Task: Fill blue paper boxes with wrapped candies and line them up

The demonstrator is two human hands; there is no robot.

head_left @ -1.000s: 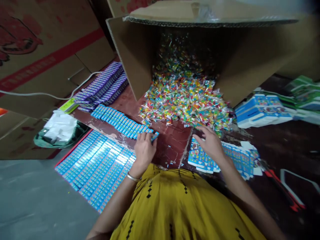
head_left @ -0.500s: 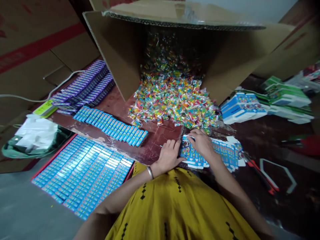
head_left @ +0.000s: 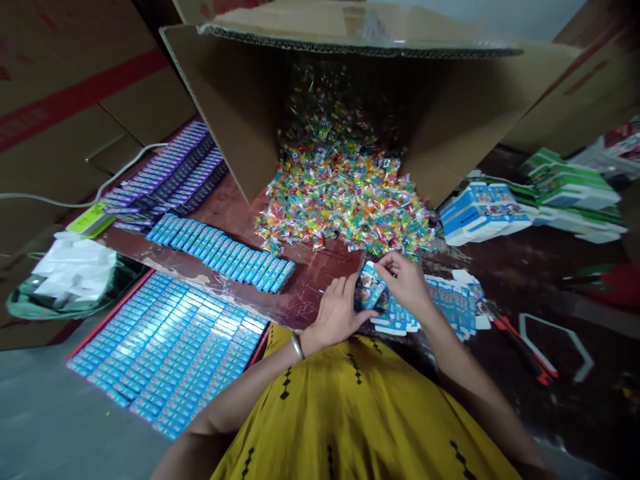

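Note:
A small flat blue printed carton (head_left: pixel 371 285) is tilted up between my two hands at the table's front edge. My right hand (head_left: pixel 406 285) pinches its upper right corner between thumb and fingers. Around its left and lower edges lies my left hand (head_left: pixel 339 310), fingers along the side and thumb at the bottom; how firmly it grips cannot be seen. Under and beside my right hand spreads an overlapping row of flat blue cartons (head_left: pixel 453 303). Just beyond my hands is a heap of wrapped colourful candies (head_left: pixel 345 200), spilling from a large cardboard box (head_left: pixel 240 113) on its side.
Filled-looking blue boxes (head_left: pixel 220 253) stand in a row at left, with purple boxes (head_left: pixel 165 173) behind. A tray of blue boxes (head_left: pixel 170 347) sits lower left. Stacked blue cartons (head_left: pixel 485 213), green cartons (head_left: pixel 570 183) and a red-handled tool (head_left: pixel 525 347) lie at right.
My right hand has lifted one carton's corner off the row and tilted it up. My left thumb has moved along that carton's lower edge.

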